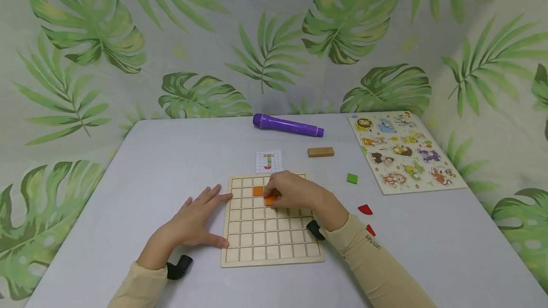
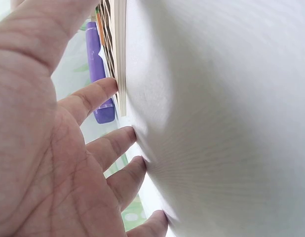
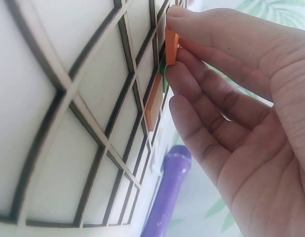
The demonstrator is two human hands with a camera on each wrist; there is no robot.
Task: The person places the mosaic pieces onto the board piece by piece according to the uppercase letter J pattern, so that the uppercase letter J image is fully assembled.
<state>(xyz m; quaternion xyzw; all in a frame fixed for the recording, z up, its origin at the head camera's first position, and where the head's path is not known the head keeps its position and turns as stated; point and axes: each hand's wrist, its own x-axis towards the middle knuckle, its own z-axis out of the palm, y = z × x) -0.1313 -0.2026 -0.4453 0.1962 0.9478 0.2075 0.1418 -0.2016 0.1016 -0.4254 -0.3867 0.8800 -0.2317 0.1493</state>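
A wooden grid board [image 1: 246, 254] lies on the white table. Between thumb and fingers, my right hand [image 1: 295, 191] pinches an orange square tile [image 3: 171, 44] over the board's upper middle. Another orange tile [image 1: 258, 191] sits in a cell to its upper left, with a green tile [image 3: 164, 79] beside it, mostly hidden by my fingers. My left hand [image 1: 193, 220] is spread at the board's left side, thumb and index finger touching its edge, the other fingertips on the tabletop in the left wrist view.
Behind the board lies a pattern card [image 1: 276, 161]. Farther back are a purple microphone [image 1: 288, 125] and a small wooden block [image 1: 320, 152]. To the right lie a green square [image 1: 352, 178], red pieces [image 1: 366, 209] and an animal puzzle board [image 1: 406, 156].
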